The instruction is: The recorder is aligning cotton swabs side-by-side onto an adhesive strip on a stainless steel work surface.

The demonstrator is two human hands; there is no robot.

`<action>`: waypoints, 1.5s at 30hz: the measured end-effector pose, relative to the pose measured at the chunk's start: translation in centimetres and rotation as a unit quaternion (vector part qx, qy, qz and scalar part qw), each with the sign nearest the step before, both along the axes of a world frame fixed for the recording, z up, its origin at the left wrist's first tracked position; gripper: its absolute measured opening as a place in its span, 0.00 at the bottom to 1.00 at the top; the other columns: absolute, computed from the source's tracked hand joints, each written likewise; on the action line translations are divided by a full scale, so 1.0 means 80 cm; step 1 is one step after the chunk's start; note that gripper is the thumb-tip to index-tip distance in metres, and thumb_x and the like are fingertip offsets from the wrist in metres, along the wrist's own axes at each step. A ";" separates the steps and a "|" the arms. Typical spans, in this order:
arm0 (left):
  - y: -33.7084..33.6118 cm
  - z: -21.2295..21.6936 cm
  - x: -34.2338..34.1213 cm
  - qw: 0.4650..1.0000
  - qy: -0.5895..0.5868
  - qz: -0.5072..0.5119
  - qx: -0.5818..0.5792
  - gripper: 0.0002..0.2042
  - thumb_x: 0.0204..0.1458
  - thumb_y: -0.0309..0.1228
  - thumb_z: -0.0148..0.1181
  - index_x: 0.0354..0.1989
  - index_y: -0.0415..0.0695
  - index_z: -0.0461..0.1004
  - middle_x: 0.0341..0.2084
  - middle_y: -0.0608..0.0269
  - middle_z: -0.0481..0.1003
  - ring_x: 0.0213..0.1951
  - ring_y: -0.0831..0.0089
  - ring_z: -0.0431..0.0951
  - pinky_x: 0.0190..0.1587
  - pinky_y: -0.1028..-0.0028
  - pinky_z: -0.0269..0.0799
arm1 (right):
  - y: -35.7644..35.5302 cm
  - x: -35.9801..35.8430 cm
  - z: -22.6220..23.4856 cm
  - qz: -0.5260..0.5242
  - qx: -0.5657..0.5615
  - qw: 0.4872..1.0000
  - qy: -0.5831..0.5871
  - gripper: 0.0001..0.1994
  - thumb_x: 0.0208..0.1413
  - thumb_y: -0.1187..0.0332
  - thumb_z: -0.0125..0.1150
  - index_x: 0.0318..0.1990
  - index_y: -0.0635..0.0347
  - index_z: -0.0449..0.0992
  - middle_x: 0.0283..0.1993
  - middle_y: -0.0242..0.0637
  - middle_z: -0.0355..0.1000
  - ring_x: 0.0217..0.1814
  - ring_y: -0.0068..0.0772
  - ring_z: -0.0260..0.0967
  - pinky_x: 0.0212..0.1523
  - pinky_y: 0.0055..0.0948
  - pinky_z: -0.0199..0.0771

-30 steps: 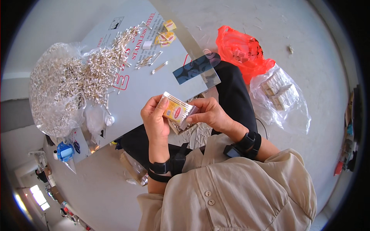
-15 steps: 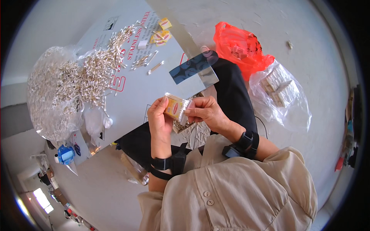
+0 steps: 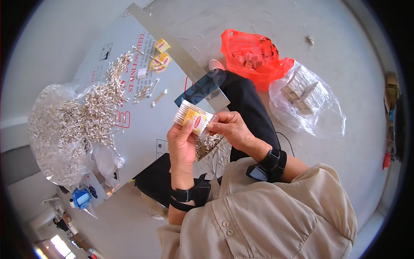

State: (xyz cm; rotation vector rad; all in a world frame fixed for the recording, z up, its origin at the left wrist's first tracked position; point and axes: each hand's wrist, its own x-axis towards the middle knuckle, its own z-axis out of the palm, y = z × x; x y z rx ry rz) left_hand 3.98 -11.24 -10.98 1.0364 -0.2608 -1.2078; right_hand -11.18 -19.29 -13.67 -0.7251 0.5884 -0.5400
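Observation:
A flat bundle of cotton swabs (image 3: 180, 113) with a yellow card (image 3: 195, 120) on its face is held up over my lap between both hands. My left hand (image 3: 182, 144) is closed on its lower left part, thumb on the front and the fingers mostly hidden behind. At the bundle's right end, my right hand (image 3: 235, 129) pinches a clear plastic sleeve (image 3: 206, 131) against the swabs. Below the hands, a box of loose swabs (image 3: 208, 146) sits at my lap, partly hidden, with more swabs spilled beside it.
On the metal-sheet table lie a large clear bag of swabs (image 3: 58, 129), a loose swab pile (image 3: 103, 97) and several yellow cards (image 3: 160, 60). A dark blue translucent sheet (image 3: 200, 88) lies at its edge. A red bag (image 3: 258, 60) and a clear bag of white packs (image 3: 306, 93) stand right.
The bundle has been raised and turned, so its card and fanned swab tips face me more fully. Both hands keep their hold. The whole view has shifted slightly.

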 end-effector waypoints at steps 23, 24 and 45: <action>-0.030 0.014 -0.029 0.879 -0.475 -0.050 -0.003 0.20 0.32 0.15 0.67 0.38 0.46 0.81 0.45 0.64 0.76 0.55 0.62 0.69 0.58 0.66 0.66 | -0.031 -0.006 -0.007 -0.053 -0.233 0.968 0.076 0.19 0.42 0.77 0.70 0.45 0.58 0.80 0.51 0.38 0.73 0.52 0.29 0.70 0.49 0.29 0.69; -0.030 0.013 -0.029 0.886 -0.461 -0.053 -0.002 0.20 0.32 0.15 0.67 0.38 0.45 0.81 0.45 0.64 0.76 0.55 0.63 0.69 0.58 0.66 0.67 | -0.031 -0.006 -0.007 -0.054 -0.232 0.968 0.075 0.19 0.42 0.77 0.70 0.45 0.58 0.80 0.51 0.38 0.73 0.52 0.29 0.70 0.49 0.29 0.69; -0.022 0.007 -0.026 0.925 -0.371 -0.073 0.037 0.18 0.39 0.14 0.68 0.41 0.42 0.81 0.43 0.63 0.73 0.46 0.74 0.74 0.47 0.75 0.72 | -0.029 -0.010 0.001 -0.047 -0.294 0.952 0.076 0.15 0.42 0.77 0.69 0.41 0.62 0.79 0.46 0.40 0.74 0.47 0.39 0.74 0.50 0.32 0.72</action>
